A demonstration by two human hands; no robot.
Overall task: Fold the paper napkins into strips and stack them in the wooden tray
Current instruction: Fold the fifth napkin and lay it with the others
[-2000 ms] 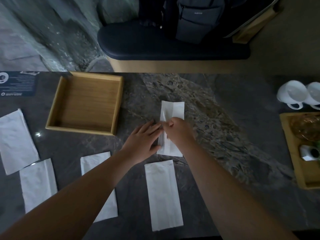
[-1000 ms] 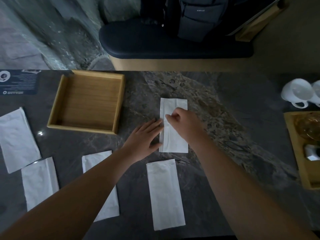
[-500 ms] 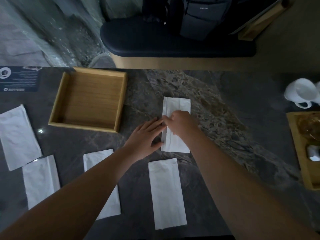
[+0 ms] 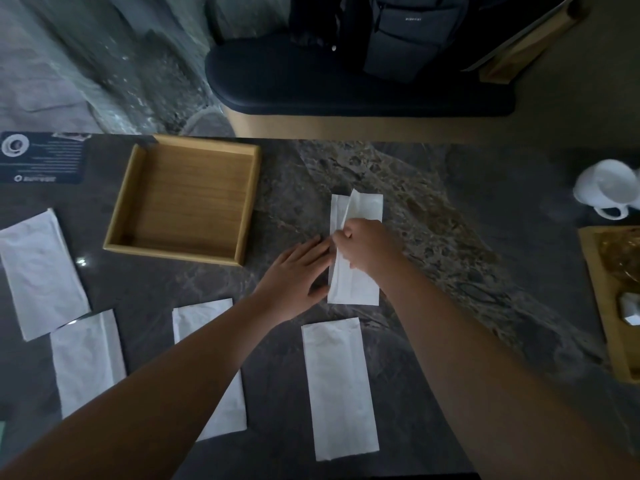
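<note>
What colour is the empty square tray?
The tray is light yellow-brown wood, with grain lines; the head view shows it.

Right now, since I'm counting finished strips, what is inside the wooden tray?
The wooden tray shows only its bare floor; no napkin lies in it. Its near wall hides a band of floor. The napkin being folded lies outside, pinched by the right hand.

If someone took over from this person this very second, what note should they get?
Left hand: flat, fingertips against the left edge of the napkin being folded.
Right hand: pinching that napkin's raised flap.
Wooden tray: far left, holds no napkins.
Done: nothing stacked.
Left: finish this fold, fold the four other napkins nearer the person, stack all.
</note>
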